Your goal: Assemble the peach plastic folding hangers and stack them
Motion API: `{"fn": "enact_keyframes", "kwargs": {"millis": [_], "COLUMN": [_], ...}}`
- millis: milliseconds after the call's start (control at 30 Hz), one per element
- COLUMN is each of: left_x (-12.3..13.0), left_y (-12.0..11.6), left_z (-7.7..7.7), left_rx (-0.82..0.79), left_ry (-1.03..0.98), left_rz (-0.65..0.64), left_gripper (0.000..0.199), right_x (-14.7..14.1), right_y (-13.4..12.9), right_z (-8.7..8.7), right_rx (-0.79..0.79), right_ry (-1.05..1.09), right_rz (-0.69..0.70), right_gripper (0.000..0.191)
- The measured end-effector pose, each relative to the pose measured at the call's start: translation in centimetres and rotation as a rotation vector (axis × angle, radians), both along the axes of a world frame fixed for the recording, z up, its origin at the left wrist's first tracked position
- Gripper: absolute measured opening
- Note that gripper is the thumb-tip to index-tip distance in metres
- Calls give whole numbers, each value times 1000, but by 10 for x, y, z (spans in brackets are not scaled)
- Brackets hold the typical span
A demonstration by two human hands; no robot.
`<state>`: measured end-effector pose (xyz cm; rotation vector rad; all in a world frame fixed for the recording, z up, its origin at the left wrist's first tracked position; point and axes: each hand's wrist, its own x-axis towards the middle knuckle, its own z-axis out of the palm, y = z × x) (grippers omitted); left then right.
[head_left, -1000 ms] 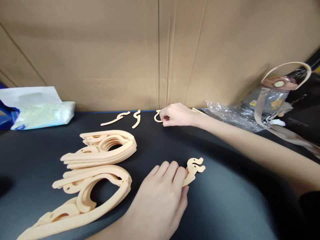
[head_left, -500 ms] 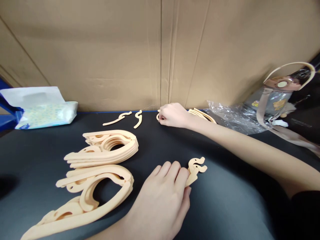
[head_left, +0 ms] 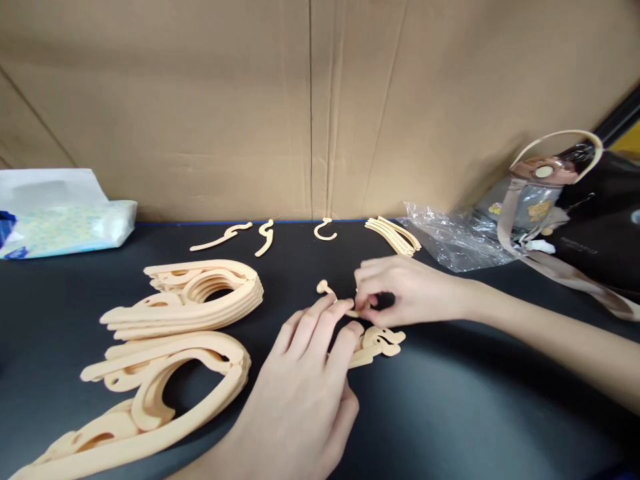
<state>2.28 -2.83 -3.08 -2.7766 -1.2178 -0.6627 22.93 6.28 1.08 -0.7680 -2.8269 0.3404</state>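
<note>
Both of my hands meet above the black table. My right hand (head_left: 387,290) pinches a small beige plastic hanger hook (head_left: 324,287), whose knobbed end points left. Beneath my left hand (head_left: 313,373) are curved beige hanger arms (head_left: 377,343); its thumb and fingers close around them and mostly cover them, while the fingertips touch the hook. To the left lie two stacks of folded plastic hangers, a rear stack (head_left: 225,313) and a nearer stack (head_left: 215,393). Another hook (head_left: 326,230) rests at the back.
Loose hanger arms (head_left: 393,235) form a pile at the back right, beside crumpled clear plastic (head_left: 440,240). Two separate pieces (head_left: 223,237) (head_left: 266,237) lie back left. A tissue pack (head_left: 70,220) stands far left, a strapped bottle (head_left: 533,200) far right. Cardboard (head_left: 200,107) walls the rear.
My right hand has come back from the rear of the table with a hook and now meets my left hand. The view has shifted slightly right.
</note>
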Motion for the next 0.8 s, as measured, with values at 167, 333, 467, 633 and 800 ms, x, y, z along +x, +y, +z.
{"fn": "enact_keyframes", "kwargs": {"millis": [167,333,467,633,800], "left_x": [0,-1,-2,-2,-2], "left_y": [3,4,4,3,3], "left_z": [-4,-4,-3,-2,-2], "left_rx": [14,-34,-43,-35,-18], "left_ry": [33,12,2,2,-7], "left_rz": [-36,-44,-55,-63,-98], "left_gripper": [44,38,37,37,34], "right_x": [23,56,81,86,77], "right_y": [-13,29,68,85,76], "right_z": [0,2,0,-6,-13], "right_rx": [-179,88,224,380,438], "right_ry": [86,69,43,-50,-158], "right_rz": [-9,-168,-350,-471,-413], "right_gripper": [18,19,20,25,28]}}
